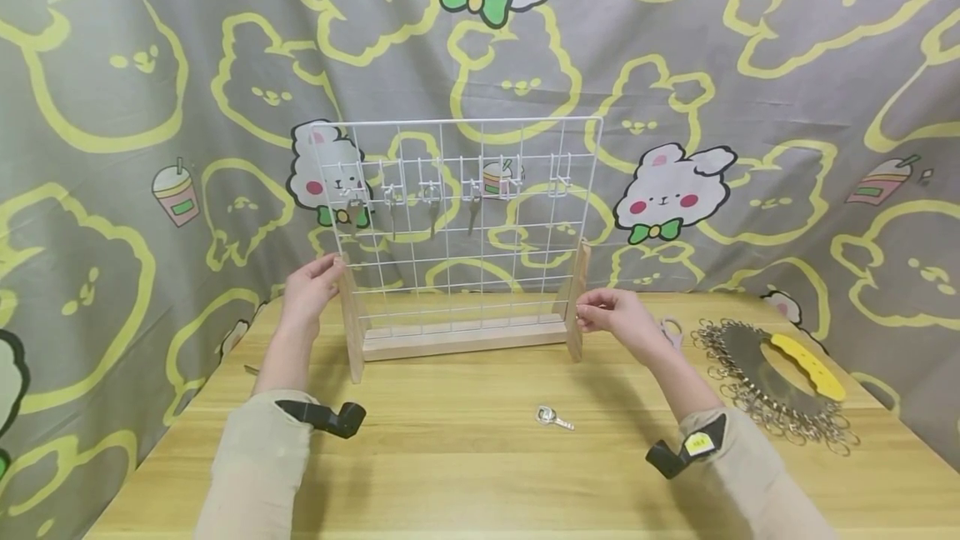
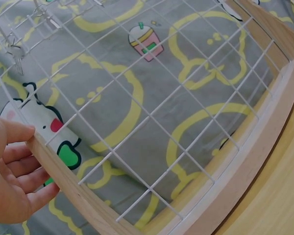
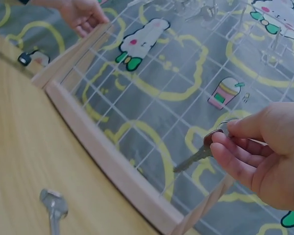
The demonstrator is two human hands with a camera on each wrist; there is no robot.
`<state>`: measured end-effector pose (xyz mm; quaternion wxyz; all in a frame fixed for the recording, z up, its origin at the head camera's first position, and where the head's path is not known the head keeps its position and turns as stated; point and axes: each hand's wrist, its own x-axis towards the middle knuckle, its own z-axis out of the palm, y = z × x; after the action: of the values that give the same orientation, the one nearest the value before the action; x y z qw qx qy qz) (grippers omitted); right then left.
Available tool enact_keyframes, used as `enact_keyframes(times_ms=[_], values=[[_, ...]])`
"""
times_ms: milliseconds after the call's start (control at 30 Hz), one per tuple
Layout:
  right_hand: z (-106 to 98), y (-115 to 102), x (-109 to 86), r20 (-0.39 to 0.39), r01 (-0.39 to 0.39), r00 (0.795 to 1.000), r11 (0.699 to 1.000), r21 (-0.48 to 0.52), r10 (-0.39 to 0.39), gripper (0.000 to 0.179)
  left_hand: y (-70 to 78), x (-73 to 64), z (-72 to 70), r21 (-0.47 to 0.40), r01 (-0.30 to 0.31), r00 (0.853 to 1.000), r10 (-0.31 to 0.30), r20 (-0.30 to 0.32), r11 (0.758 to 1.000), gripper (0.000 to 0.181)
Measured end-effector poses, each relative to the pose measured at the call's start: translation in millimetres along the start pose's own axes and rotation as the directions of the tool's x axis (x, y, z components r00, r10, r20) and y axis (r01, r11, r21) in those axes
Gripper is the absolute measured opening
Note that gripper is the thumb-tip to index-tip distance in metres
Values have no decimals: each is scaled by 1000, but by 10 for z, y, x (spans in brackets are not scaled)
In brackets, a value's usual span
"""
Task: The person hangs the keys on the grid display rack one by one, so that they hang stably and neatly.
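Note:
A white wire grid rack (image 1: 461, 120) stands upright in a wooden base. My left hand (image 1: 307, 294) grips the top of its left wooden post (image 1: 351, 332), thumb on the near side in the left wrist view. Beside the right post (image 1: 576, 307), my right hand (image 1: 618, 315) pinches a key ring (image 3: 223, 123) between thumb and fingers. A key (image 3: 198, 155) hangs from that ring, blade pointing down and left in the right wrist view. On the grid are several hooks, some bearing keys (image 1: 474, 213). One loose silver key (image 1: 555, 417) lies on the table before the rack.
To the right lies a dark round plate (image 1: 738, 348) fringed with small metal rings, with a yellow handle (image 1: 813, 369). A pale loop (image 1: 672, 330) shows behind my right wrist. A patterned grey curtain (image 1: 525, 48) hangs right behind the wooden table (image 1: 450, 473).

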<state>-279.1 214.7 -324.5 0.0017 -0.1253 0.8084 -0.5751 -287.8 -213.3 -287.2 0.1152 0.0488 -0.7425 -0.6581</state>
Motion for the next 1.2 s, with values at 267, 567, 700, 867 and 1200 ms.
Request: enact_keyframes(times_ms=[267, 567, 700, 867, 1200], values=[[31, -228, 138, -35, 16, 999, 999, 49, -15, 23, -3, -5, 1, -2, -2, 1000, 2, 0, 1000, 49], [93, -539, 267, -43, 67, 997, 995, 78, -63, 24, -6, -7, -2, -3, -5, 1000, 5, 6, 1000, 50], [118, -703, 303, -47, 77, 996, 994, 79, -74, 25, -7, -6, -3, 0, -8, 1000, 8, 6, 1000, 50], [146, -912, 364, -61, 104, 993, 987, 119, -97, 22, -11, -2, -8, 7, -15, 1000, 15, 12, 1000, 50], [185, -1222, 474, -61, 144, 989, 977, 157, -136, 18, 1, -17, -6, 9, -12, 1000, 12, 23, 1000, 51]])
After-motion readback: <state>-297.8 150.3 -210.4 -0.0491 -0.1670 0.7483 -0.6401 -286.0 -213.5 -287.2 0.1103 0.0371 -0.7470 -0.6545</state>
